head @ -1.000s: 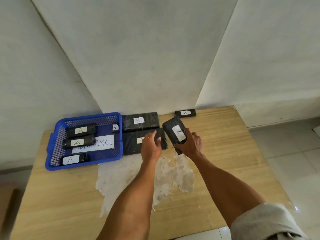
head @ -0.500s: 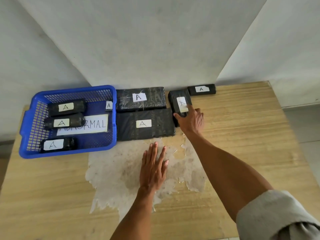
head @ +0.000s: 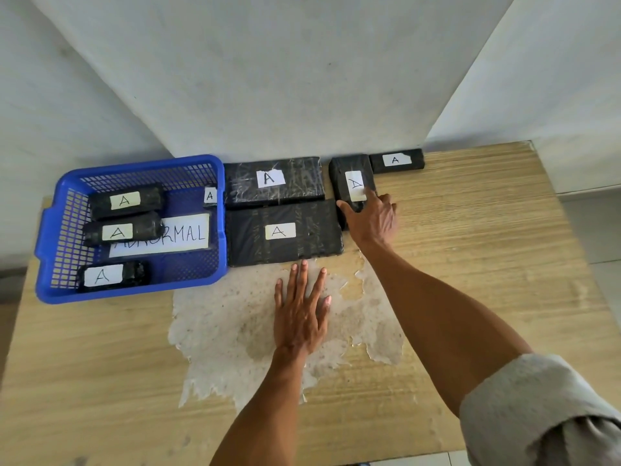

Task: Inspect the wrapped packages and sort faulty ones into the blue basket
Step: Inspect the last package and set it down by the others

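The blue basket [head: 134,164] stands at the table's back left. It holds three black wrapped packages labelled A [head: 148,200] and a paper sheet reading ABNORMAL. Right of it lie two large black packages, one at the back [head: 299,183] and one in front [head: 305,245]. My right hand [head: 373,220] grips the near end of a small black package [head: 349,168] that lies flat by the wall, thumb on its left edge and a finger on its label. Another small package [head: 415,161] lies just right of it. My left hand [head: 300,314] rests flat on the table with its fingers spread.
The wooden table [head: 487,247] is pushed against white wall panels [head: 285,79]. A worn whitish patch [head: 228,324] covers its middle, under my left hand. A small A label [head: 210,196] shows at the basket's back right corner. Tiled floor lies beyond the right edge.
My right hand lowered the small package from mid-air to the table beside the wall. My left hand drew back from the front large package and lay flat on the table.
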A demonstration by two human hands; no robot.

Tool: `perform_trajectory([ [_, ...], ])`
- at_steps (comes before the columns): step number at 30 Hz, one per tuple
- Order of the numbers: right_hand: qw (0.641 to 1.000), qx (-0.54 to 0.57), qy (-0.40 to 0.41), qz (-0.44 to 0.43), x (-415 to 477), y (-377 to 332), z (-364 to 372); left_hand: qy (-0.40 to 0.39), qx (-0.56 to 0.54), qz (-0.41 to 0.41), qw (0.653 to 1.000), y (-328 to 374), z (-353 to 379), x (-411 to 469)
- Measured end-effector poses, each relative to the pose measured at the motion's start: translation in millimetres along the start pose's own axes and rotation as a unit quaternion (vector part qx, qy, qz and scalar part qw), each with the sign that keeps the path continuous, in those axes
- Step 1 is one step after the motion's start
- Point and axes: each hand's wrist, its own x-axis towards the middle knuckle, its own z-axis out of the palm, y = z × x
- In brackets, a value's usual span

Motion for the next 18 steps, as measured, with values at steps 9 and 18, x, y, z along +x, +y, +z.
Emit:
perform_trajectory([
  [9,0.999,-0.035,0.000,0.001,-3,-1,0,0.008,-0.001,0.002,1.000,0,1,0],
  [18,0.999,0.035,0.019,-0.030,-9,9,9,0.008,-0.001,0.003,1.000,-2,3,0],
])
